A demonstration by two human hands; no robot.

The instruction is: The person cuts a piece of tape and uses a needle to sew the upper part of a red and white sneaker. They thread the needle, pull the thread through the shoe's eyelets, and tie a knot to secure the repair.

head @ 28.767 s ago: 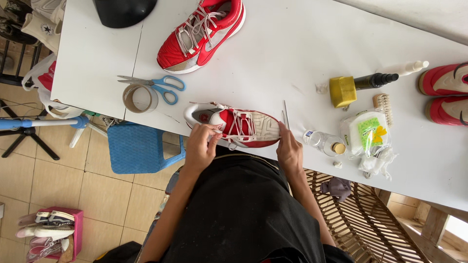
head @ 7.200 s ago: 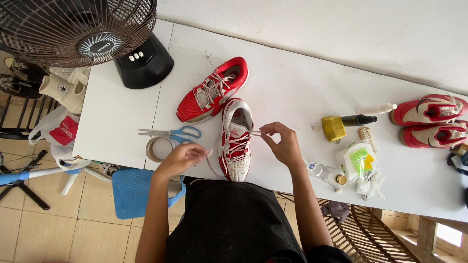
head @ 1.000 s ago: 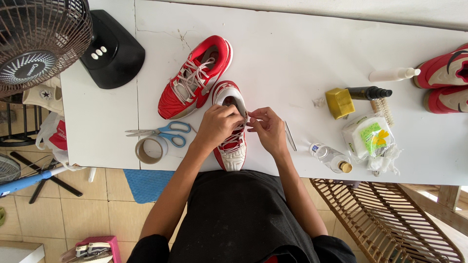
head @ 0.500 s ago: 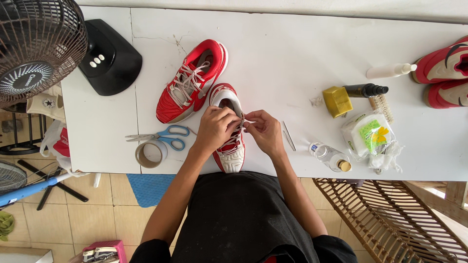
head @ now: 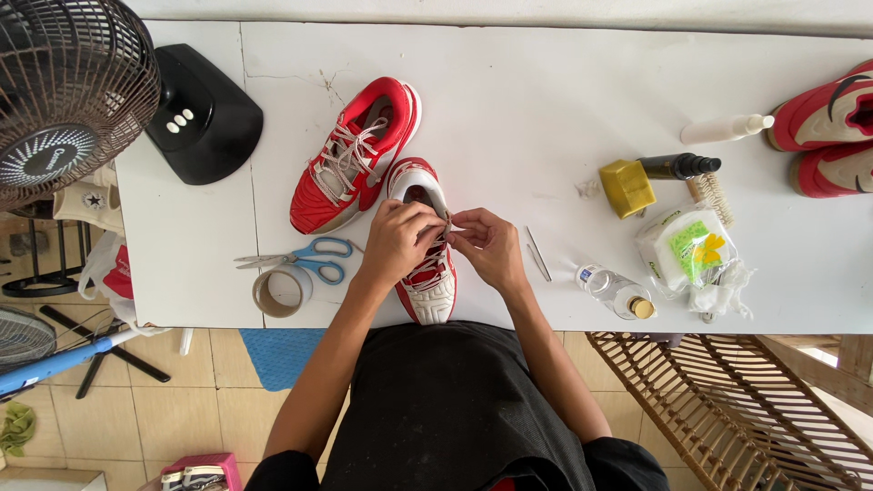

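Note:
A red and white sneaker [head: 427,277] lies on the white table [head: 546,109], toe toward me. My left hand [head: 397,241] rests over its upper part and pinches the white lace [head: 446,221]. My right hand [head: 491,245] meets it from the right, fingers closed on the same lace near the collar. A second red sneaker [head: 355,155], laced, lies tilted just beyond and to the left.
Blue-handled scissors [head: 300,261] and a tape roll [head: 282,291] lie to the left. A thin white stick [head: 538,255], small bottle [head: 616,291], yellow block [head: 627,186], brush [head: 711,195], wrapped packet [head: 691,255] and another red shoe pair [head: 832,127] sit right. A fan [head: 64,91] stands at far left.
Over the last second both hands stay at the shoe's upper eyelets, fingers shifting slightly on the lace. Earlier the shoe lay sideways at the table edge; it now points away from me.

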